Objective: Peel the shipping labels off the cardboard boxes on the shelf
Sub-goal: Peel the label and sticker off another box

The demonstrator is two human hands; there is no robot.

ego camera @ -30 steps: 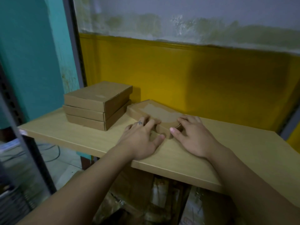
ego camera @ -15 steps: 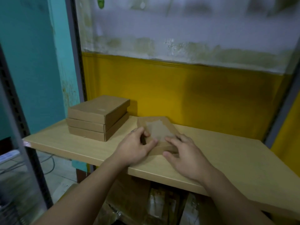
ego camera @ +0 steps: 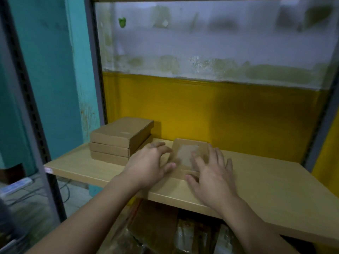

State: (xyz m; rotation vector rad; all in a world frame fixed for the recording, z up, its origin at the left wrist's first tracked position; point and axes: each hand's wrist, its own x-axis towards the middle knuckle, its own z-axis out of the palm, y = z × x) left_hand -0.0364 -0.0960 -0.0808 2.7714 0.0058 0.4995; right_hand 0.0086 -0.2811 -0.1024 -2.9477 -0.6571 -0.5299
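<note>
A flat cardboard box (ego camera: 185, 147) lies on the wooden shelf (ego camera: 275, 189), with a pale patch (ego camera: 187, 154) on its top face. My left hand (ego camera: 148, 165) rests at the box's left edge, fingers spread and thumb touching its near left side. My right hand (ego camera: 211, 173) lies over the box's near right part with straight, spread fingers. To the left stands a stack of three similar flat boxes (ego camera: 119, 140); its top box has a small pale mark.
Grey metal uprights (ego camera: 31, 107) frame the shelf on the left and right (ego camera: 322, 116). A yellow and white wall (ego camera: 220, 110) closes the back. Bagged and cardboard goods (ego camera: 165, 231) sit under the shelf. Cables and a power strip (ego camera: 18, 184) lie on the floor at left.
The box has been turned and slid back toward the wall. Both hands have loosened from its near corners and now lie flatter with spread fingers. The camera has tilted up.
</note>
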